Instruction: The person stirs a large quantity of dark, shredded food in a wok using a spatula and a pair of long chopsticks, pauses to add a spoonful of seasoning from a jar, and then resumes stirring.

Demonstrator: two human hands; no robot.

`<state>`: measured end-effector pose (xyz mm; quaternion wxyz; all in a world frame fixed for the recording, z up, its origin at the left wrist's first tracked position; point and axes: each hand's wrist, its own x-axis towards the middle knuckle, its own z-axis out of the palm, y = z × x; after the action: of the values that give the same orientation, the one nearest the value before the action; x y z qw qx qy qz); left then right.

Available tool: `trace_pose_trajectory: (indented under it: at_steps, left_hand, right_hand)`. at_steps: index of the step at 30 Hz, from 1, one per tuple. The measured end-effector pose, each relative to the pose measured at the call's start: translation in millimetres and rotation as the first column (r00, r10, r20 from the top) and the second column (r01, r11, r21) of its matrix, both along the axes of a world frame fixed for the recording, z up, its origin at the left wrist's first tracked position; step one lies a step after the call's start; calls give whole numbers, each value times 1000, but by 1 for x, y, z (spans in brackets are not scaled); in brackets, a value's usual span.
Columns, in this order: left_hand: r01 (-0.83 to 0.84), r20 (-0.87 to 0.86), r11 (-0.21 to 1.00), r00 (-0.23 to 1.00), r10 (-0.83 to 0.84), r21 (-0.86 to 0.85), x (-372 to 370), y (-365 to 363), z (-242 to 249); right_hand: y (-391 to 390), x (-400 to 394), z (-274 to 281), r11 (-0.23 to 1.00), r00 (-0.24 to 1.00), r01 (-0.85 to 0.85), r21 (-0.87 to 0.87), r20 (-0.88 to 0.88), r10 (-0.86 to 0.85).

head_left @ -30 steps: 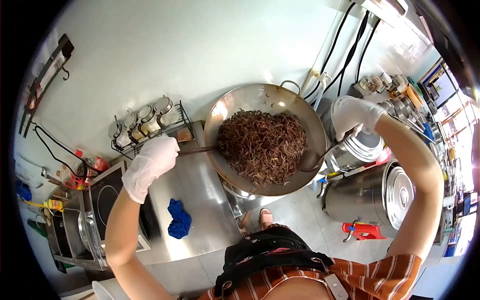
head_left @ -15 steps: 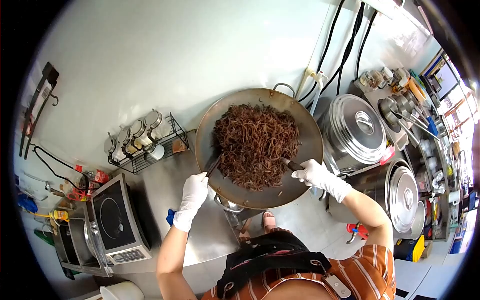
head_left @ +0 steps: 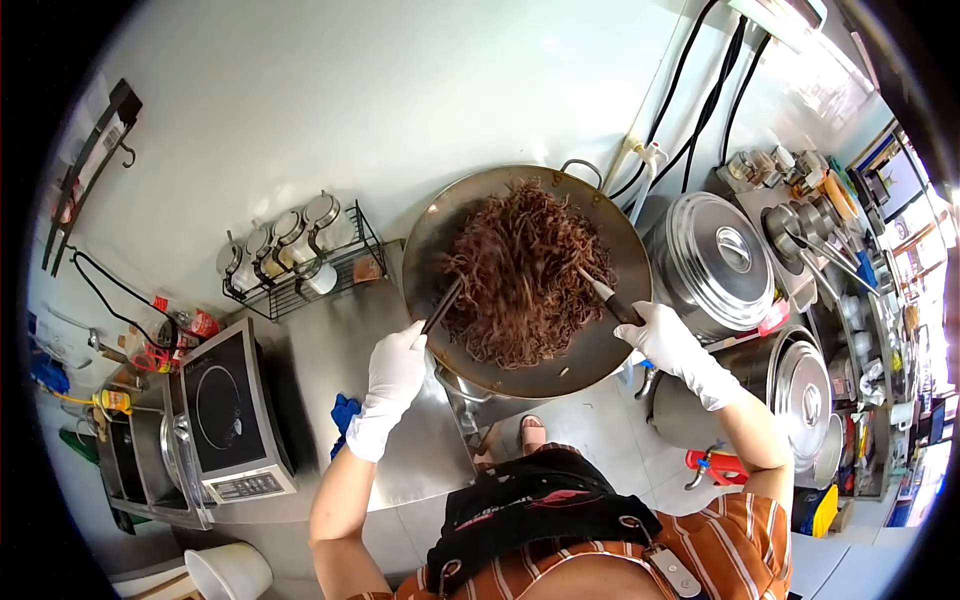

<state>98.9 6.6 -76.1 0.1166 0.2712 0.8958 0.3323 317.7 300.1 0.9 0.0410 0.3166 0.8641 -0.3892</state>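
As the left hand (head_left: 397, 368) closes round the left tool (head_left: 443, 303) and the right hand (head_left: 662, 341) round the right tool (head_left: 620, 308), brown strands (head_left: 525, 285) lie beyond both in the wok (head_left: 630, 240), probably soft, tangled, heavy together, best lifted from underneath.

My gloved hands (head_left: 394, 374) (head_left: 668, 345): two
Utensils (head_left: 443, 305) (head_left: 620, 305) I hold: two
Wok (head_left: 610, 358) before me: one
Jars (head_left: 293, 236) in wire rack (head_left: 273, 308): four

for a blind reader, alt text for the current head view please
Gloved left hand and right hand each hold a utensil in a heap of dark brown shreds in a large wok; a rack of jars stands left, lidded steel pots right.
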Motion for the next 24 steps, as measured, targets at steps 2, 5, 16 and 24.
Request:
trace_pose_trajectory:
  at_steps: [2,5,16,24]
  left_hand:
    - [71,-153,995,985,-82,-72,-3,-2,0]
    - [80,-273,969,951,-144,-233,-13,-6,11]
    - [134,-235,865,932,-276,-483,-45,-15,40]
    - [135,-248,849,922,-296,-511,-53,-26,57]
  right_hand:
    - [-1,3,10,929,986,-148,338,123,112]
    - [6,7,10,519,936,-309,797,159,313]
    - [-34,-47,99,-97,829,-487,868,494,261]
    - [16,-51,151,475,768,-623,621,602,219]
